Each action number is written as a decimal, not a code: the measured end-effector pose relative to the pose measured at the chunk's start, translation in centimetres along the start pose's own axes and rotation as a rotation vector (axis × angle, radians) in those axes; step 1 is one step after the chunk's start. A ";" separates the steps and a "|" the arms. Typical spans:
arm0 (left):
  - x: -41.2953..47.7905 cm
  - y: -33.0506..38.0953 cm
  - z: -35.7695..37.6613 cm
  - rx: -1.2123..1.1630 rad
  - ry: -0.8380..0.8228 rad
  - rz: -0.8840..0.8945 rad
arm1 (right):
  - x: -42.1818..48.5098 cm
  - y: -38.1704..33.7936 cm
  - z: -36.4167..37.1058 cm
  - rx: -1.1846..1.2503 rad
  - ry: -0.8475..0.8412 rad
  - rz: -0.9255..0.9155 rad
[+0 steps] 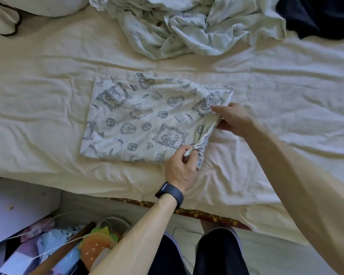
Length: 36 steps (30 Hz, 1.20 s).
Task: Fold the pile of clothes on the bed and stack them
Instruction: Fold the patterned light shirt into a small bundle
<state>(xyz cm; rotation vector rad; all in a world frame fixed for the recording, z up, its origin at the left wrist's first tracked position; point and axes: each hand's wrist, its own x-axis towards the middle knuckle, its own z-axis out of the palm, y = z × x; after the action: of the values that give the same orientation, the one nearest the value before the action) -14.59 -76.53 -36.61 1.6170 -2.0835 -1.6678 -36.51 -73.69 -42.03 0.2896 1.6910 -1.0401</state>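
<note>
A white garment with a blue-grey cartoon print (pixel 139 118) lies partly folded into a rough rectangle in the middle of the bed (pixel 38 100). My left hand (pixel 180 167), with a dark watch on its wrist, pinches the garment's near right corner. My right hand (pixel 233 120) grips the bunched right edge a little farther back. Between the two hands the fabric is lifted and gathered. Behind it, a crumpled heap of pale printed clothes (pixel 187 26) lies unfolded at the back of the bed. A dark garment (pixel 318 16) lies at the back right.
A white pillow (pixel 28 6) sits at the back left. Below the bed's front edge on the left stands a box of mixed colourful items (pixel 54 249). My legs in dark shorts (pixel 197 255) stand against the bed.
</note>
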 end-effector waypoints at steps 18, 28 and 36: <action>4.5 -3.1 -15.0 -0.343 0.074 -0.106 | -2.3 -11.2 15.6 -0.967 0.395 -0.239; 9.7 -13.6 -26.3 -0.117 0.162 -0.328 | 0.7 -11.9 36.8 -1.271 0.369 -0.322; 10.1 -16.4 -29.6 0.139 -0.018 -0.354 | 2.2 -10.6 41.4 -1.347 0.387 -0.272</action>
<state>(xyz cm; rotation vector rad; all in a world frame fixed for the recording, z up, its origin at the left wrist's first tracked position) 8.72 -102.64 -41.31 2.1285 -2.0572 -1.6597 -16.92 -111.67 -40.38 -0.6666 2.4352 0.1670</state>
